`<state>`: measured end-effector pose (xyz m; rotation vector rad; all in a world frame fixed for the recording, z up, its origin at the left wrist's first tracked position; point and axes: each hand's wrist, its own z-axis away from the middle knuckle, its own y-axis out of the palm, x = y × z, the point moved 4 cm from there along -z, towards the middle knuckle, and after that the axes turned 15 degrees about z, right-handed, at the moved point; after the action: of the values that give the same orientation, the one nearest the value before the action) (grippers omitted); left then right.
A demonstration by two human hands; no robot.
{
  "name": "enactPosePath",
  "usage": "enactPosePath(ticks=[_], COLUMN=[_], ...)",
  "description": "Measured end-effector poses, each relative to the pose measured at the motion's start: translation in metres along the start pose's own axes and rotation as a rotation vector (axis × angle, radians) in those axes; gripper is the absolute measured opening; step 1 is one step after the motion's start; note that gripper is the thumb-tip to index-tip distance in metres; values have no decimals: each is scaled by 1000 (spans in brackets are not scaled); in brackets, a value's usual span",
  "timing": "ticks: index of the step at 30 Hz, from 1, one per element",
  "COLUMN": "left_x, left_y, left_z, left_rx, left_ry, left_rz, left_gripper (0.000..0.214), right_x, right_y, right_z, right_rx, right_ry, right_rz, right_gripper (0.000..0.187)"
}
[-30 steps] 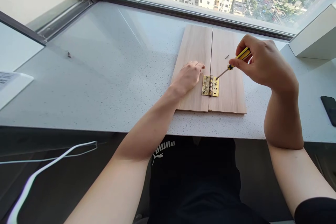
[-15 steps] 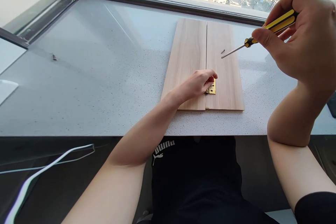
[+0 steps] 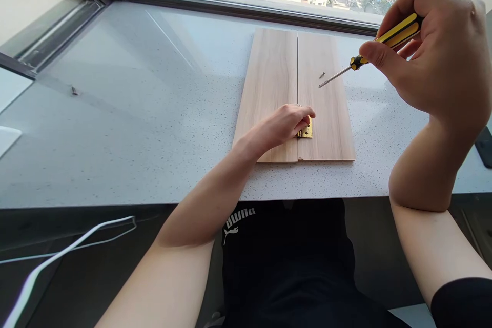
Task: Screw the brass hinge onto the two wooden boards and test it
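My right hand (image 3: 442,56) grips the yellow and black handle of a screwdriver (image 3: 397,33), raised over the right side. Its thin metal shaft slants down to the left, and the tip appears close to a small screw (image 3: 322,75) lying on the right wooden board (image 3: 332,128). Beside that board is the left wooden board (image 3: 269,72), with a narrow seam between them. My left hand (image 3: 284,122) rests over a brass hinge (image 3: 306,133) at the seam, thumb and fingers pinched together above it. The fingers hide part of the hinge and whatever they pinch.
The boards lie on a speckled white counter (image 3: 172,128) beneath a window. Another small screw (image 3: 74,90) is at the counter's left. A dark object (image 3: 484,147) sits at the right edge. A white cable (image 3: 57,253) hangs below the front edge at left.
The view has shifted slightly, so the boards and screwdriver appear a little further left. Both hands keep nearly the same pose, with no visible grasp or release.
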<state>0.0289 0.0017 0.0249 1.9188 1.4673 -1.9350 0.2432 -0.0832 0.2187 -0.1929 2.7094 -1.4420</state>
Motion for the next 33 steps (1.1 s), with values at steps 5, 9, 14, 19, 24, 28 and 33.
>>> enactPosePath(ticks=[5,9,14,19,24,28,33], left_x=[-4,-2,0,-3,-7,-7,-5], left_y=[5,8,14,19,18,15,13], left_z=[-1,-3,-6,-7,-8,-7,-7], left_rx=[-6,-56,-91,-102,-153,-156,-152], left_ry=[-8,-40,-53,-41,-53,-84,-105], left_rz=[23,111,189,186,49,46,85], left_gripper=[33,37,50,56,52,52,50], right_x=[1,-2,-9,-3,9,11,15], right_y=[-2,-1,6,21,37,45,52], right_z=[-1,0,0,-3,-5,-4,-6], right_rx=[9,10,96,292,466,526,515], right_ry=[1,-2,-65,-95,-87,-71,-116], right_rz=[-26,-61,-141,-135,-81,-67,-90], right_gripper=[37,34,29,27,19,14,14])
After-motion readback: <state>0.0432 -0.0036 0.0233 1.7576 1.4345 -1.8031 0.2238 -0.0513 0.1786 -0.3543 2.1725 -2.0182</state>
